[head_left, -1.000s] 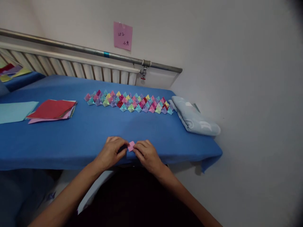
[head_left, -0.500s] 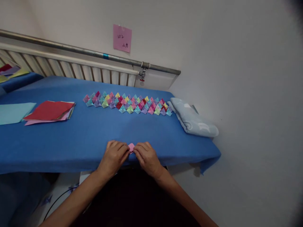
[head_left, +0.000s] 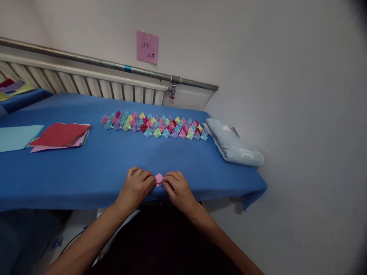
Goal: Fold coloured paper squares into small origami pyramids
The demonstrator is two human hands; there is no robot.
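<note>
Between my hands, near the front edge of the table, is a small folded pink paper (head_left: 159, 178) with a crease or gap across its lower part. My left hand (head_left: 138, 186) pinches its left corner between thumb and fingers. The right corner is pinched by my right hand (head_left: 177, 188), its fingers curled. Further back on the blue cloth (head_left: 114, 164) stand rows of folded paper pieces (head_left: 160, 125), pointed and many-coloured: pink, turquoise, purple, yellow, green and red.
Left on the cloth lie light blue paper sheets (head_left: 18, 137) and a stack of red and pink paper (head_left: 60, 134). A folded pale blue blanket (head_left: 233, 143) lies at the right end. Behind the table run a radiator (head_left: 94, 84) and a pipe (head_left: 94, 61); a pink note (head_left: 147, 47) hangs above.
My left hand has shifted very slightly on the pink paper, and the gap across its lower part shows more clearly. Everything on the table stays put.
</note>
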